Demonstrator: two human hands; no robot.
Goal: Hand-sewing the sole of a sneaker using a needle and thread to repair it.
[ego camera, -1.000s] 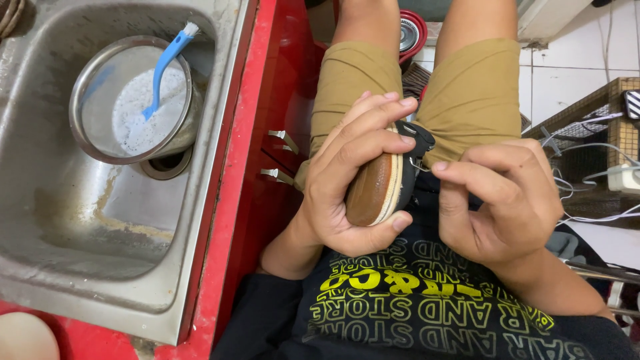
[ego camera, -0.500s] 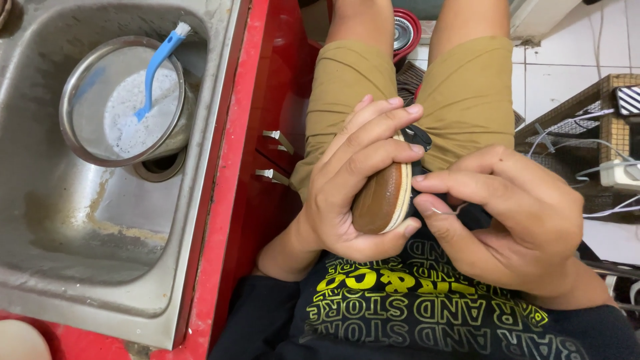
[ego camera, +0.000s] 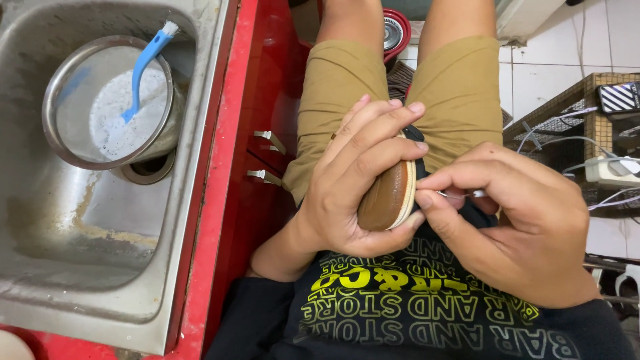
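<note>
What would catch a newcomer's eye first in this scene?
Probably the two hands in the middle: the left hand wraps a brown-soled shoe held over the lap, while the right hand pinches at its edge. Next, at upper left, a steel bowl of white foamy liquid with a blue brush sits in the sink.

A steel sink (ego camera: 200,200) in a red counter (ego camera: 230,167) holds a metal bowl (ego camera: 67,87).

The shoe (ego camera: 387,200) sits in the left hand (ego camera: 347,193), the right hand (ego camera: 513,227) touching its right; a bowl (ego camera: 110,100) holding 1 brush (ego camera: 143,70) lies in the sink (ego camera: 100,267), well left of both.
</note>
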